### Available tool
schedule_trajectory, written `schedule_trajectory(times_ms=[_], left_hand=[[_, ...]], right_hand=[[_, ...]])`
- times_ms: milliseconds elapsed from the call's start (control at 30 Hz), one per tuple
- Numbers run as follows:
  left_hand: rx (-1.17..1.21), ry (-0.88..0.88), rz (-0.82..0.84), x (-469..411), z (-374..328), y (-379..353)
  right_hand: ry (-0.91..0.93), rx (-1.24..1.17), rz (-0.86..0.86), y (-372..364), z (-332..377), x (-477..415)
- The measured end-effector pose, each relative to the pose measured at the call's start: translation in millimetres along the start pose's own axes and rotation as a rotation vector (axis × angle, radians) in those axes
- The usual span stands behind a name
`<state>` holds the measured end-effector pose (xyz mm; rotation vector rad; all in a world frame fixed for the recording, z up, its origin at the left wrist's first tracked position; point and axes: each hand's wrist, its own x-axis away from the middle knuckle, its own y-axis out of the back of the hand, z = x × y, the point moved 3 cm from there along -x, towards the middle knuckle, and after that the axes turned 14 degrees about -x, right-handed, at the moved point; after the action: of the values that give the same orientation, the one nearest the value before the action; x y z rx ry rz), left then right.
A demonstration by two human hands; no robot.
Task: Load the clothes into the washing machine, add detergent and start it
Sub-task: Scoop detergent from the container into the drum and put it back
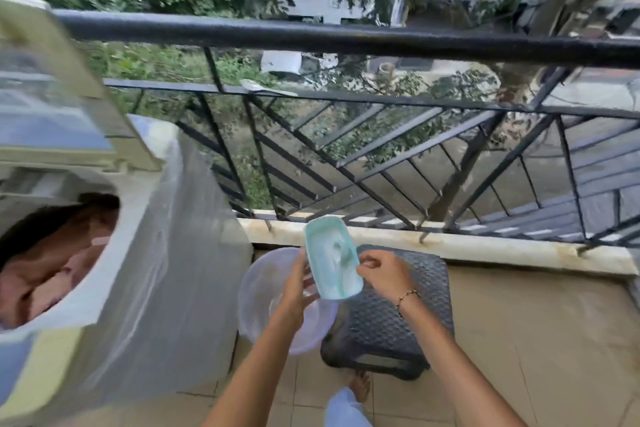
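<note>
The washing machine (114, 236), cut off at the left edge, stands open with pinkish clothes (52, 267) inside. The left hand (298, 288) closes around a teal detergent container (332, 258), partly hiding a clear lid (256, 291). The right hand (382, 272) pinches its edge; the contents are blurred.

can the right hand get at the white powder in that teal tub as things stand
Probably yes. The teal tub has no lid on and is tilted with its open side toward the person, the left hand steadying it. The right hand is at its rim with nothing between.
</note>
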<state>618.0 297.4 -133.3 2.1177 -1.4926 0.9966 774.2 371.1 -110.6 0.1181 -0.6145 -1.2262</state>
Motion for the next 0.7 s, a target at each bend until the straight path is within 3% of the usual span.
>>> schedule_trajectory(times_ms=[133,200,333,467,600,700], left_hand=[[0.459,-0.07,0.144,46.5,-2.3,52.7],[0.569,-0.165,0.176,72.9,-7.5,88.6],[0.612,-0.325,0.117,113.0,-19.6,159.2],[0.619,-0.42,0.066,144.6,-21.0,223.3],[0.581,-0.473,0.032,169.9,-12.5,278.1],[0.552,-0.453,-0.103,179.2,-7.7,314.8]], right_hand=[[0.137,-0.045,0.114,-54.3,59.3,42.3],[0.202,-0.051,0.167,-87.6,90.5,67.5],[0.36,-0.096,0.137,-145.6,143.0,117.8],[0.63,0.079,0.083,-207.9,181.4,168.8],[0.694,0.309,0.139,-272.0,206.4,203.4],[0.76,0.347,0.132,-303.9,226.8,214.7]])
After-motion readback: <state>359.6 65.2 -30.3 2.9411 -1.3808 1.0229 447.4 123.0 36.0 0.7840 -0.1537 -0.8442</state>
